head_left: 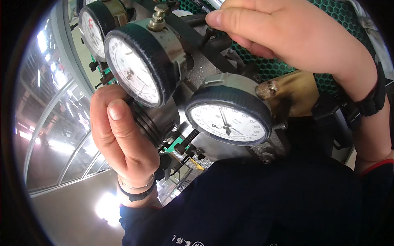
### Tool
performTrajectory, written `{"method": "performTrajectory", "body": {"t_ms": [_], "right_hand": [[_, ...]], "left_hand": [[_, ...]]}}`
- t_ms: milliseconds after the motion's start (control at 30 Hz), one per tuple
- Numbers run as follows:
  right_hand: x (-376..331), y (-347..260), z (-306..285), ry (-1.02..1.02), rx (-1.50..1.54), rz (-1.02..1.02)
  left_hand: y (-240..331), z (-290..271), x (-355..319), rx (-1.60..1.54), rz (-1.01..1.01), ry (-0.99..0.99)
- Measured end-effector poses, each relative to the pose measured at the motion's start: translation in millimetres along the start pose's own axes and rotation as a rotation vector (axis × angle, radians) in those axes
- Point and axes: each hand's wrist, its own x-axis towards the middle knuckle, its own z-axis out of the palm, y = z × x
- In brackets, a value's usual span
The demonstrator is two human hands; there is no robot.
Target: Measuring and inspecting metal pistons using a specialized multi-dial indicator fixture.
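My left hand (119, 135) is wrapped around a round grooved metal part (156, 123) held in a gauging fixture. Just above it sits a dial gauge (137, 61) with a black rim and white face. A second dial gauge (227, 117) faces me at centre, and a third dial gauge (96, 26) stands at the upper left. My right hand (283, 37) reaches in from the upper right, fingers closed on a dark lever or rod (207, 35) of the fixture behind the gauges. A black watch band sits on my right wrist.
A green honeycomb mat (283, 67) lies behind the fixture. A brass-coloured block (297, 92) with a knurled knob (266, 89) sits right of the centre gauge. Bright windows and ceiling lights fill the left side. My dark sleeve (266, 205) covers the lower right.
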Motion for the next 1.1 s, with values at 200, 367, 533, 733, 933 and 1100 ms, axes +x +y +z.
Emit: {"method": "performTrajectory", "body": {"t_ms": [200, 367, 533, 733, 933, 1100], "right_hand": [[-1, 13, 16, 0.091, -0.033, -0.268], [-2, 25, 19, 0.164, 0.006, -0.372], [2, 31, 18, 0.176, -0.005, -0.436], [-5, 24, 2, 0.047, 0.022, -0.287], [5, 32, 23, 0.164, -0.11, -0.486], [-24, 26, 1, -0.253, 0.644, -0.149]], "left_hand": [[-12, -9, -8, -0.023, 0.057, 0.011], [-4, 4, -1, -0.12, 0.054, 0.089], [-5, 7, -3, -0.152, 0.02, 0.153], [1, 8, 2, -0.16, 0.035, 0.156], [-2, 2, -5, -0.169, 0.024, 0.138], [0, -2, 0, -0.117, 0.087, 0.002]]}}
